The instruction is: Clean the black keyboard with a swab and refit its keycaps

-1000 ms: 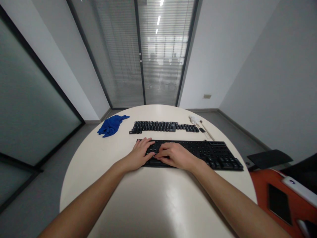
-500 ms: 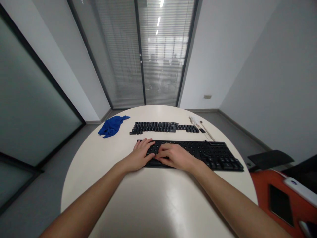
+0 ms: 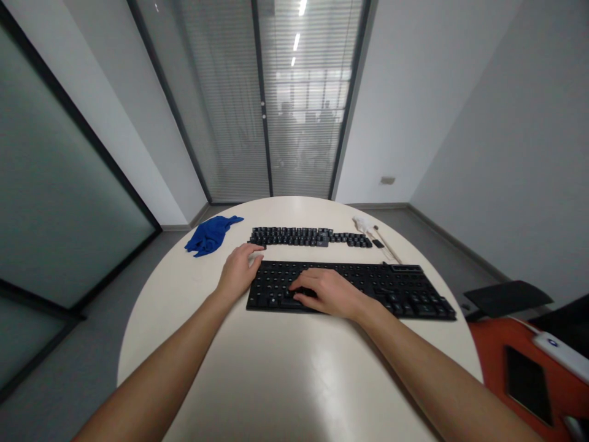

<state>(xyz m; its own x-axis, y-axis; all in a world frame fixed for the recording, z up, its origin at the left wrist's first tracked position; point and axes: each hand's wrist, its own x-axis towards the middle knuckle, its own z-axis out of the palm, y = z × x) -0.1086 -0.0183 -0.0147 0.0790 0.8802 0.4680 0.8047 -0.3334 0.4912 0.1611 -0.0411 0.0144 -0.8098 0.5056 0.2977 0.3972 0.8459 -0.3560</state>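
Note:
A black keyboard (image 3: pixel 276 270) lies across the round table, with many key positions in its main block showing bare switches and keycaps on the lower left row and at the right end. My right hand (image 3: pixel 329 293) rests over its middle, fingers bent down to the keys and the thumb apart from them; no held item shows. Beyond the keyboard's upper left corner, my left hand (image 3: pixel 239 267) stretches its fingers to the near left end of the rows of loose black keycaps (image 3: pixel 294 237). The thumb is spread near the keyboard's edge. Some keycaps are hidden behind these fingers.
A crumpled blue cloth (image 3: pixel 210 236) lies at the table's far left. On the far right are a white brush-like item (image 3: pixel 362 224), a thin stick (image 3: pixel 389 244) and a small black piece (image 3: pixel 378 244). An orange chair (image 3: pixel 492 350) beside the table holds a dark phone (image 3: pixel 527 383) and a white power strip (image 3: pixel 564 356).
My left hand has left the keyboard's left part and moved left and away to the loose keycaps. My right hand stays over the keyboard, its thumb and fingers slightly farther apart.

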